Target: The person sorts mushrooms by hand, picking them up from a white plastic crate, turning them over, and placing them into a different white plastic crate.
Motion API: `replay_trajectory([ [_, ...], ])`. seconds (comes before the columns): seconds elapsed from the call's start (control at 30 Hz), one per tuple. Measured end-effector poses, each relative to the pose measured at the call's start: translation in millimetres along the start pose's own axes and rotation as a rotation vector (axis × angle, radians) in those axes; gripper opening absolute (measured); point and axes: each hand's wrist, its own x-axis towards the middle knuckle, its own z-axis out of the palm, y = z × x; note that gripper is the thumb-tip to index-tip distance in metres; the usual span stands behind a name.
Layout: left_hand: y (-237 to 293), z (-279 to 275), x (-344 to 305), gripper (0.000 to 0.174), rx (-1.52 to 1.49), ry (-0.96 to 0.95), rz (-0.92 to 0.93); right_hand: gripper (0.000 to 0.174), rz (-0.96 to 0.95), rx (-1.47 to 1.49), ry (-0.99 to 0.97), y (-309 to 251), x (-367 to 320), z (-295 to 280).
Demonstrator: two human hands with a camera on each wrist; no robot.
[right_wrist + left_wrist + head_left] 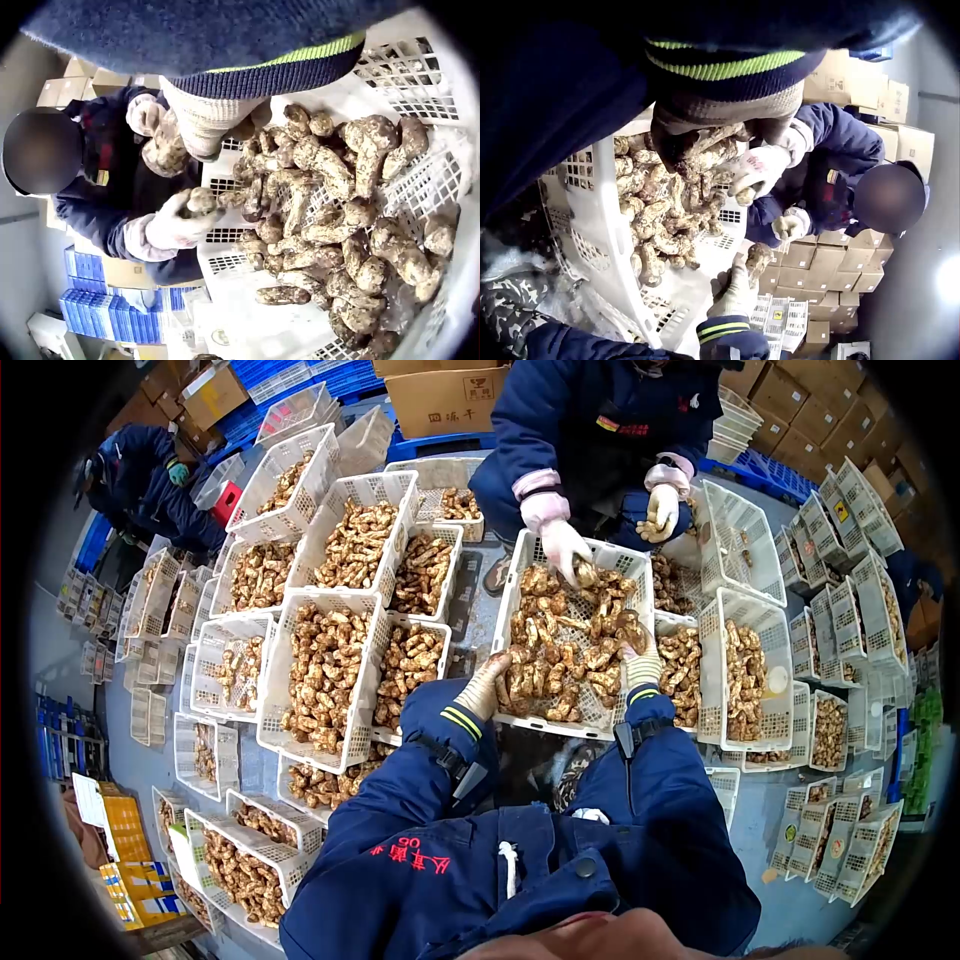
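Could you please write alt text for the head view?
Gloved left hand and right hand hold mushrooms at opposite sides of a white plastic crate of mushrooms. A gloved worker opposite reaches in; more mushroom crates surround them.

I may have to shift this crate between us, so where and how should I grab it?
I'd grip the white crate by the rims of its two long sides, left hand on one, right hand on the other, each coming from outside. The rims run opposite each other with the mushrooms lying between, so it should stay level.
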Motion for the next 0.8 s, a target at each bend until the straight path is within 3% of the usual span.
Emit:
replay_trajectory([
  [0.1, 0, -2, 3, 0.046, -0.006, 0.01, -0.007, 0.074, 0.012, -0.26, 0.075, -50, -22, -7],
  [0.17, 0, -1, 3, 0.046, -0.026, -0.012, -0.016, 0.074, -0.01, -0.219, 0.088, 5, -10, 1],
  [0.27, 1, 0, 1, 0.046, -0.058, -0.044, -0.022, 0.062, -0.016, 0.092, -0.069, 45, 6, 8],
  [0.37, 1, -2, 1, 0.045, -0.048, 0.012, -0.051, 0.037, 0.373, 0.539, -0.305, -50, -22, -15],
  [0.4, -1, -3, 2, 0.045, -0.028, -0.004, -0.018, 0.027, 0.482, 0.5, -0.217, -65, -25, -20],
  [0.47, -2, -6, 3, 0.043, -0.002, -0.001, 0.001, 0.026, 0.754, 0.491, -0.391, -60, -3, -50],
  [0.5, -11, -27, 19, 0.041, 0.049, 0.055, 0.03, 0.033, 0.729, 0.367, -0.323, -65, 9, -62],
  [0.53, -5, -11, 8, 0.041, -0.009, 0.026, 0.009, 0.035, 0.689, 0.397, -0.172, -52, 33, -69],
  [0.6, -6, -7, 6, 0.042, -0.009, 0.021, 0.025, 0.052, 0.305, 0.52, -0.122, -84, 63, -111],
  [0.67, 1, 10, -6, 0.039, 0.053, 0.041, 0.039, 0.075, 0.238, 0.595, 0.045, -89, 98, -133],
  [0.8, 4, 23, -11, 0.03, 0.131, 0.145, 0.047, 0.046, 0.361, 0.466, -0.07, -117, 89, -113],
])
